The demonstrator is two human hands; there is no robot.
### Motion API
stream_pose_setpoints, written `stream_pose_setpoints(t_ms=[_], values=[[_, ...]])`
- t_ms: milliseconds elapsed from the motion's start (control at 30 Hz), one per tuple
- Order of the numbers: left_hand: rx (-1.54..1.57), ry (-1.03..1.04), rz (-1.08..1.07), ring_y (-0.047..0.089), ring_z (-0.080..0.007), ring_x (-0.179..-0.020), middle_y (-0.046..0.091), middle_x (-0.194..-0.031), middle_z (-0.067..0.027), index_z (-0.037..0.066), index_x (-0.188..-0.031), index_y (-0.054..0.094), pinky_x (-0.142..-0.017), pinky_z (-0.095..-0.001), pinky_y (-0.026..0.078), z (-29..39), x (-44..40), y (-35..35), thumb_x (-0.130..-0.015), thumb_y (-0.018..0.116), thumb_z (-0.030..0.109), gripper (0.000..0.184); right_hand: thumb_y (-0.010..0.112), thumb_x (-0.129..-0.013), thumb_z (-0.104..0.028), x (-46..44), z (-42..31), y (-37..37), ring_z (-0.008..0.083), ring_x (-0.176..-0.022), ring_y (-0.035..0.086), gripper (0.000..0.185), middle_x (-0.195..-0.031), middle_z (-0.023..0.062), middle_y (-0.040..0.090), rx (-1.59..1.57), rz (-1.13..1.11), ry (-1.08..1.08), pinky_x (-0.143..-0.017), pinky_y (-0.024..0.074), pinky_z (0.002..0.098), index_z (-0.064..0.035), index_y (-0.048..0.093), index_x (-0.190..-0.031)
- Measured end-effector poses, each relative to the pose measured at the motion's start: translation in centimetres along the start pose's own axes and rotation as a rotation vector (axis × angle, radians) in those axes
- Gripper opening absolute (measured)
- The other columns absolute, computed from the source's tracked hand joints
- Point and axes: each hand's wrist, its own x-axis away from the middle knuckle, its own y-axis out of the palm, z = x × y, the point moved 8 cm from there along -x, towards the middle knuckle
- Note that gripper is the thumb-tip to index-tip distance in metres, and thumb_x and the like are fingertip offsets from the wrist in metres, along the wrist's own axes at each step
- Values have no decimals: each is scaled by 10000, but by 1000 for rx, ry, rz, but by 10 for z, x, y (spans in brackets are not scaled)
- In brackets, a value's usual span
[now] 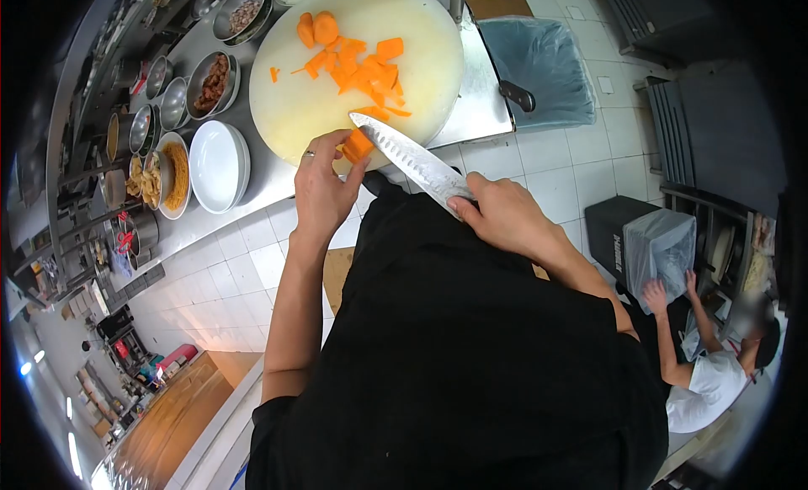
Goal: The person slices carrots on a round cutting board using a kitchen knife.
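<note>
A chunk of carrot (358,145) is pinched between the thumb and fingers of my left hand (324,183), at the near edge of a round white cutting board (278,111). My right hand (509,210) is wrapped around the handle of a chef's knife (417,160). Its dimpled blade points up and left, with the edge region right beside the carrot chunk; whether it touches the chunk I cannot tell. Further up the board lies a pile of cut carrot pieces (368,76), with larger carrot chunks (325,27) behind them.
Left of the board stand stacked white plates (217,166), a metal bowl of brown meat (212,84) and a dish of yellow shreds (175,178). A second knife's black handle (517,95) juts past the counter's right edge, near a lined bin (539,69). A co-worker (715,389) handles a plastic-covered box (661,246).
</note>
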Motion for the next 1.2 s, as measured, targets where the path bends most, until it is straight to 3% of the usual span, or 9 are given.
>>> stream_pose_setpoints(t_ms=[133,567,667,733,833,967,1067,1133,1200], values=[[46,-30,-3,688,-236,-850,718,-1016,-125,59,-1234,738,-650,-329,580,-11,3,4,-836,903,133,437,592,-1075,-391,3,-3,-2,495,-854,712,432,-876,272,730,89,60,-29,-806,551,585,37,644,-1050],[79,-75,-26,709,-212,-923,747,-1071,-129,10,-1231,748,-723,-322,636,-16,3,8,-844,897,90,422,603,-1072,-373,-5,-15,-6,493,-874,717,419,-884,284,729,84,50,-44,-800,558,579,42,639,-1030],[82,-27,16,713,-245,-883,731,-1034,-134,29,-1197,754,-696,-336,637,-12,2,6,-818,907,91,412,599,-1074,-388,-2,-9,-9,499,-874,708,438,-889,291,724,35,37,-23,-810,548,573,45,635,-1021],[89,-24,14,712,-248,-910,735,-1047,-135,30,-1209,748,-703,-335,641,-11,3,6,-819,901,75,420,619,-1073,-441,1,5,-12,433,-725,687,482,-789,247,704,-73,89,22,-701,516,535,33,623,-984],[97,-23,18,711,-253,-933,734,-1045,-135,30,-1218,743,-709,-335,644,-10,3,5,-822,896,67,426,605,-1069,-457,-2,11,0,500,-847,692,504,-884,305,708,-158,-81,33,-783,523,557,41,630,-997],[111,-32,16,713,-257,-934,734,-1044,-142,26,-1216,744,-716,-338,647,-11,4,6,-826,891,63,418,599,-1071,-469,-9,20,10,487,-864,700,509,-876,293,708,-216,-96,25,-794,520,557,34,640,-1009],[109,-46,7,714,-258,-936,735,-1050,-150,20,-1219,743,-720,-342,650,-12,3,6,-831,887,63,417,588,-1080,-459,-9,19,10,405,-752,719,492,-848,247,710,-261,-133,53,-720,545,516,25,644,-1015],[118,-41,8,716,-258,-929,736,-1053,-156,13,-1218,746,-718,-341,652,-12,3,6,-832,887,65,414,601,-1092,-458,-11,19,13,188,-502,623,488,-726,112,647,-371,-164,58,-476,505,355,16,636,-980],[119,-45,6,715,-257,-924,737,-1054,-155,12,-1213,748,-717,-339,652,-12,2,6,-831,887,65,410,598,-1093,-455,-13,14,10,190,-507,629,488,-736,110,651,-377,-170,51,-477,514,355,19,631,-982]])
